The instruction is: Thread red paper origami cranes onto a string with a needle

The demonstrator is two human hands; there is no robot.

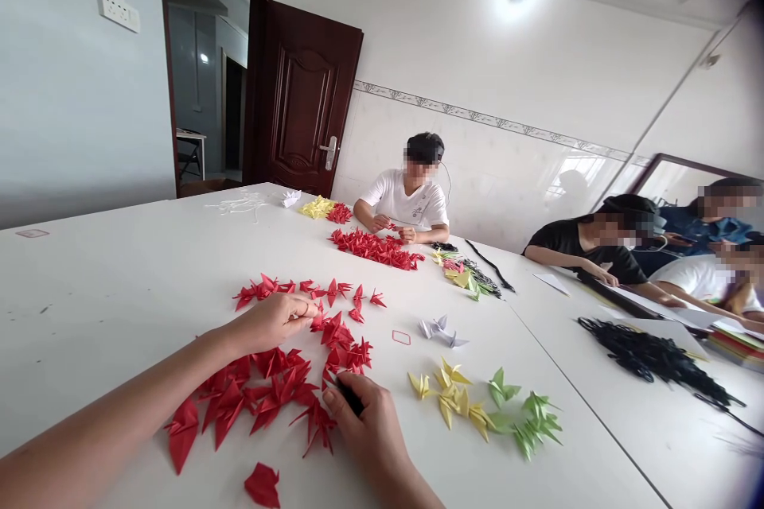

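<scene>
my left hand (270, 322) curls over the top of a heap of red paper cranes (263, 382) on a white table (101, 310), its fingers among the sharp folded wings; whether they pinch a crane, i cannot tell. my right hand (365, 428) is closed on a small black piece (349, 396), which is mostly hidden by my fingers, so its shape is hard to make out. the heap spreads between and just below my hands, all crisp creases and pointed tips. one red crane (263, 485) lies apart near the bottom edge of the view. to the right sit a small red paper loop (401, 337), pale grey cranes (442, 330), and yellow and green cranes (477, 409). across the table, a person in a white shirt (409, 199) sits behind a long spread of red cranes (375, 248). a tangled heap of black strands (653, 358) lies further right, its fine detail too small to read.
</scene>
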